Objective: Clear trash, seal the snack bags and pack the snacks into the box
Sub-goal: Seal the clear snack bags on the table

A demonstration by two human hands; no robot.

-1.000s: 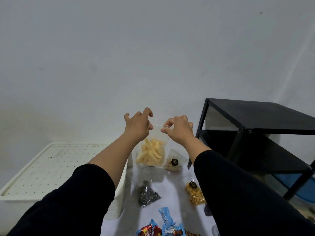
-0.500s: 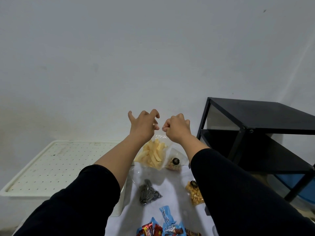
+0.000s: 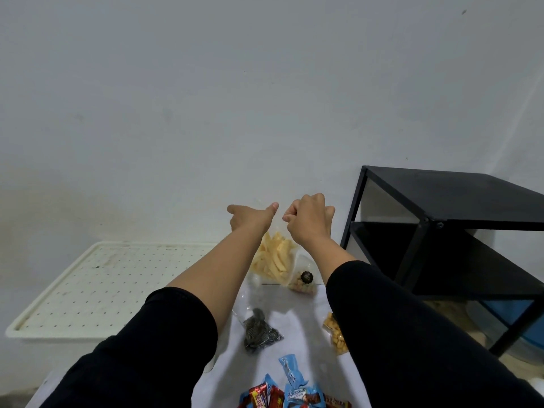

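- Both hands are raised in front of the wall, close together, with a clear bag of pale yellow snack sticks (image 3: 273,259) hanging just below and between them.
- The left hand (image 3: 250,219) has thumb and forefinger stretched out; whether it pinches the bag's top edge cannot be told.
- The right hand (image 3: 309,220) is curled into a fist at the bag's top right corner, apparently pinching the clear plastic.
- Beneath, on the white tabletop (image 3: 297,316), lie a small bag of nuts (image 3: 303,282), a bag of dark sweets (image 3: 259,334) and a bag of orange snacks (image 3: 334,334).
- Wrapped blue and red candies (image 3: 291,390) sit at the near edge.
- The white box (image 3: 88,290), its perforated lid on, stands left of the arms.
- A black shelf (image 3: 441,231) stands on the right.
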